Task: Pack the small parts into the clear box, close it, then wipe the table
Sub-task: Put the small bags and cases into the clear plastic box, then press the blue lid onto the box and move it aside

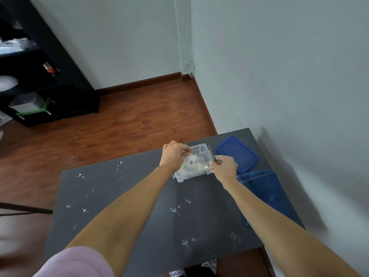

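The clear box (pixel 199 151) stands on the dark table (pixel 139 196) near its far edge, with small bagged parts showing inside. My left hand (pixel 173 153) pinches a small clear bag with a barcode label (pixel 190 159) over the box's left side. On the box's right rim my right hand (pixel 224 166) is closed around a small dark part (pixel 216 160). The blue lid (pixel 237 153) lies flat to the right of the box. A blue cloth (pixel 265 188) lies crumpled on the table's right side, under my right forearm.
White crumbs and smears (pixel 119 168) are scattered over the table's left, middle and near parts. A wall runs close along the table's right. Brown wooden floor lies beyond the far edge, with a black shelf unit (pixel 30 76) at far left.
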The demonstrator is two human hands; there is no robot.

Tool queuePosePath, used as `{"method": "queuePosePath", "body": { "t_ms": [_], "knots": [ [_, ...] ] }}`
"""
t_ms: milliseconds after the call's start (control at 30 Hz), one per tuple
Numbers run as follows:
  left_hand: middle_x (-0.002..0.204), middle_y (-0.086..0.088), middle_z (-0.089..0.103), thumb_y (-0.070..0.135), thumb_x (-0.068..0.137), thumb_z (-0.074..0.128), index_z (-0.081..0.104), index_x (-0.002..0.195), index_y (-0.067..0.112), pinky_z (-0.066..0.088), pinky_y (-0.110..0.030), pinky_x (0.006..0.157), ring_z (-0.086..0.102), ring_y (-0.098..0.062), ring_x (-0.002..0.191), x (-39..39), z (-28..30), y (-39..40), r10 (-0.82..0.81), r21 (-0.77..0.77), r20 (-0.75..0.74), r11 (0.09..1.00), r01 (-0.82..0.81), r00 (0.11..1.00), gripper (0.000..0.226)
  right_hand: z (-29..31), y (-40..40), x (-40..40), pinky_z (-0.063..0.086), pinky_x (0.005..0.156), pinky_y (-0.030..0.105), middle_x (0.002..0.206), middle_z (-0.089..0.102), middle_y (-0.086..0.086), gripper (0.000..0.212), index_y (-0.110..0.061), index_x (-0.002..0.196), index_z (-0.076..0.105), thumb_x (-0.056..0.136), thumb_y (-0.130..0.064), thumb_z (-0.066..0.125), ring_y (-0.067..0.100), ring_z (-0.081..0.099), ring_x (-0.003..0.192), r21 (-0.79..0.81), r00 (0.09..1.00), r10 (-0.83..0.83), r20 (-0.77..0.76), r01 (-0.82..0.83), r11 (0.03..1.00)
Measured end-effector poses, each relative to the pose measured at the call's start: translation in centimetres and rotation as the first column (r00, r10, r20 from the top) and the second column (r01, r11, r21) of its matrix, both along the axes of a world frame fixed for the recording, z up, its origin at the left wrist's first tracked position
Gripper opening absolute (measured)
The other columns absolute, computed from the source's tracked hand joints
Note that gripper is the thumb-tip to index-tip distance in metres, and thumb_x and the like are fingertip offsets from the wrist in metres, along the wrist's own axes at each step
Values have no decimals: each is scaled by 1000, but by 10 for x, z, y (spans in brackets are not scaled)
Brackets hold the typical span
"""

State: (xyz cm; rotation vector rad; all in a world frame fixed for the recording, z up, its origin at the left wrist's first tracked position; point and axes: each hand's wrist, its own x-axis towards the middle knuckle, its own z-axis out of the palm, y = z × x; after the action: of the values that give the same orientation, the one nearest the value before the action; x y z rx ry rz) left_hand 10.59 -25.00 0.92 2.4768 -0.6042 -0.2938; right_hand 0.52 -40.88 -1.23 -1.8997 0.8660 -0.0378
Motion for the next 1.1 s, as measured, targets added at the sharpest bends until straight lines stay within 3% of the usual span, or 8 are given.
{"method": "queuePosePath", "body": {
  "t_ms": [167, 300, 367, 500, 633, 733, 833, 1100],
  "knots": [
    [120, 2, 56, 34, 88, 64, 65, 121, 21, 35, -36, 103, 45, -21, 116, -10, -10, 3, 34, -30, 138, 999, -30, 990, 35, 1, -1, -2, 54, 73, 27, 92, 77, 7, 19, -7, 105, 76, 88, -9, 67, 16, 68, 81, -13, 1000, 11, 10, -11, 1000],
    [156, 2, 16, 80, 65, 57, 24, 150, 26, 15, -38, 117, 12, -17, 146, -23, -18, 22, -30, 8, 14, 1000, 30, 999, 106, 0, -4, -5, 60, 85, 40, 90, 77, 6, 17, -8, 102, 76, 88, -10, 66, 21, 73, 86, 53, 999, 23, 33, -25, 998],
    [160, 5, 5, 86, 53, 59, 11, 153, 24, 10, -41, 119, 1, -15, 148, -25, -25, 33, -46, 78, -68, 996, 51, 997, 126, -2, -9, -7, 61, 84, 44, 90, 76, 8, 16, -6, 101, 75, 90, -11, 64, 22, 74, 85, 106, 999, 29, 37, -32, 994],
    [155, 5, 21, 77, 53, 70, 17, 150, 22, 22, -42, 119, 20, -18, 145, -23, -30, 42, 6, 74, -140, 997, 4, 990, 123, -5, -30, -12, 61, 87, 39, 96, 74, 10, 25, -4, 117, 70, 94, -11, 61, 21, 74, 85, 100, 999, 12, 47, -16, 995],
    [150, 6, 29, 73, 53, 74, 22, 147, 24, 27, -43, 116, 28, -18, 140, -22, -25, 41, 9, 83, -156, 997, 4, 988, 118, -10, -64, -10, 43, 104, 34, 122, 69, 15, 32, -4, 123, 65, 94, -16, 63, 29, 63, 116, -282, 998, 69, -2, -66, 957],
    [150, 6, 30, 71, 53, 75, 22, 147, 24, 27, -43, 116, 29, -18, 139, -22, -20, 41, 6, 88, -173, 996, 10, 985, 118, -17, -88, -3, 27, 116, 50, 150, 42, 21, 63, -12, 141, 47, 88, -35, 71, 38, 31, 144, -382, 951, 164, -262, -258, 888],
    [150, 6, 30, 69, 53, 76, 22, 147, 24, 27, -44, 116, 29, -18, 140, -23, -18, 40, 7, 94, -182, 995, 10, 983, 118, -23, -99, 2, 12, 120, 57, 163, 10, 22, 98, -26, 152, 22, 76, -58, 75, 44, 6, 151, -354, 815, 245, -526, -472, 807],
    [151, 7, 27, 70, 52, 76, 18, 148, 28, 28, -46, 115, 28, -19, 140, -23, -19, 39, 22, 97, -222, 995, -1, 975, 119, -14, -103, 16, 33, 109, 54, 147, 35, 23, 106, -23, 148, 25, 65, -49, 85, 43, 37, 134, -380, 829, 216, -516, -448, 809]
  ]
}}
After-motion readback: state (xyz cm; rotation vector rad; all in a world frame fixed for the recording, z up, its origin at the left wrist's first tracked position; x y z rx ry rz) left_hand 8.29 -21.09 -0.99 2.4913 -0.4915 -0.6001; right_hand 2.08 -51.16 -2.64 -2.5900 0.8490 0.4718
